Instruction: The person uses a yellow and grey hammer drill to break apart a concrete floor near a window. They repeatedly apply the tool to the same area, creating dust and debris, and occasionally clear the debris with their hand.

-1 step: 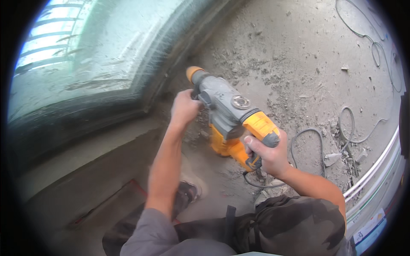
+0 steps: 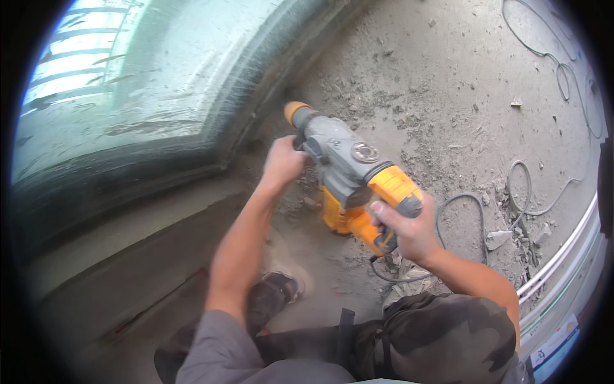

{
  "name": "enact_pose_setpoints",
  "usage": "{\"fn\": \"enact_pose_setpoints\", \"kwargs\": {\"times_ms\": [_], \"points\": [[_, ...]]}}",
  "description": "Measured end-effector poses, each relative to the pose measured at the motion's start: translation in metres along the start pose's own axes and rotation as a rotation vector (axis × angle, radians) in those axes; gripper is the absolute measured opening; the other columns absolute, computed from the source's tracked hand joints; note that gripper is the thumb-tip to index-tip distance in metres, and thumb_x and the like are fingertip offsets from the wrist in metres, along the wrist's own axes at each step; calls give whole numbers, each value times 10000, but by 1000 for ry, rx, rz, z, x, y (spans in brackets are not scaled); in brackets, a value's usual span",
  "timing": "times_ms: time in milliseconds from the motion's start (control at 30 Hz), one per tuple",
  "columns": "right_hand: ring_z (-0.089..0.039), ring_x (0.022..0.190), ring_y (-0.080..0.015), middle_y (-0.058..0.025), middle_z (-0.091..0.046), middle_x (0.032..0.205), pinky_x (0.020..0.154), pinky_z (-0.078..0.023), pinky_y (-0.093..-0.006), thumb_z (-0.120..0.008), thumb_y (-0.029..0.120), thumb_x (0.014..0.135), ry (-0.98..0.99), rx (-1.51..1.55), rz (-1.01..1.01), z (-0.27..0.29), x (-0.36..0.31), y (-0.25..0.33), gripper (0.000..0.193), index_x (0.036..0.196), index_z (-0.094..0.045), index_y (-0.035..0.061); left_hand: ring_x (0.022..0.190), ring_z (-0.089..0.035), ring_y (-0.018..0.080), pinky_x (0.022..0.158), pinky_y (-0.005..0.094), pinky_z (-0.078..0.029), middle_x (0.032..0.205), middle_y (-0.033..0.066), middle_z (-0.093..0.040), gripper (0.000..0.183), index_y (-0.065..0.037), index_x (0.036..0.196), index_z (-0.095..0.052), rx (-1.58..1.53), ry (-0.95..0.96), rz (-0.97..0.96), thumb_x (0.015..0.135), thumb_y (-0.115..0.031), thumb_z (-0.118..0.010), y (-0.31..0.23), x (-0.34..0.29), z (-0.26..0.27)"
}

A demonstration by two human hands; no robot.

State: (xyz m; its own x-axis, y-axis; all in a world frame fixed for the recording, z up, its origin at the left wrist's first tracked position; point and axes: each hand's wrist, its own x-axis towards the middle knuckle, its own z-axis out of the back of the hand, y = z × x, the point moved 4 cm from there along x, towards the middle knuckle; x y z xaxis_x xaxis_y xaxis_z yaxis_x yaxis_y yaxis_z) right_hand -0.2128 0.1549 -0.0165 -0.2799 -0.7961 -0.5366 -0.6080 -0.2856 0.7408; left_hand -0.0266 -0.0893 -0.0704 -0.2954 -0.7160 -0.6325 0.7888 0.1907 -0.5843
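A grey and yellow rotary hammer [image 2: 342, 150] lies across the middle of the view, its orange-tipped nose pointing up and left toward the base of the wall. My left hand [image 2: 283, 164] is closed around the side handle near the nose. At the back end, my right hand [image 2: 417, 232] grips the rear handle, thumb on top and fingers mostly hidden behind it. Any bit in the nose is out of sight. A grey cord [image 2: 396, 280] runs from the handle's lower end across the floor.
A dusty glass pane [image 2: 173, 70] in a dark frame rises at upper left. Rubble [image 2: 409, 121] and dust cover the concrete floor. Cable loops [image 2: 521, 185] lie on the right, beside white pipes [image 2: 559, 259]. My shoe [image 2: 284, 285] is below the hammer.
The rotary hammer and both my hands have shifted slightly to the right. My grip looks the same.
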Motion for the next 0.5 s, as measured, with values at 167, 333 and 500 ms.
{"fn": "enact_pose_setpoints", "kwargs": {"times_ms": [167,333,500], "points": [[-698,708,-141,-68,-724,848,625,-572,-309,-779,89,974,-40,98,-129,18,-32,38,219,1141,-707,-32,714,-627,177,610,367,-518,919,99,-673,268,-7,1167,-693,51,204,270,913,-74,-748,-33,-44,-6],[-693,704,-150,-74,-718,873,622,-582,-317,-785,76,951,-118,12,-154,18,-93,100,240,1145,-699,-37,707,-607,173,614,368,-524,865,78,-641,207,-12,1127,-679,-45,350,337,930,-44,-737,-69,-101,-20],[-729,854,-131,-68,-769,1026,759,-600,-302,-816,60,925,-46,-316,-82,-7,-112,125,346,1241,-712,-34,672,-592,139,586,334,-520,823,41,-613,173,-27,1084,-637,-318,359,243,942,-31,-736,-40,-119,-28]]}}
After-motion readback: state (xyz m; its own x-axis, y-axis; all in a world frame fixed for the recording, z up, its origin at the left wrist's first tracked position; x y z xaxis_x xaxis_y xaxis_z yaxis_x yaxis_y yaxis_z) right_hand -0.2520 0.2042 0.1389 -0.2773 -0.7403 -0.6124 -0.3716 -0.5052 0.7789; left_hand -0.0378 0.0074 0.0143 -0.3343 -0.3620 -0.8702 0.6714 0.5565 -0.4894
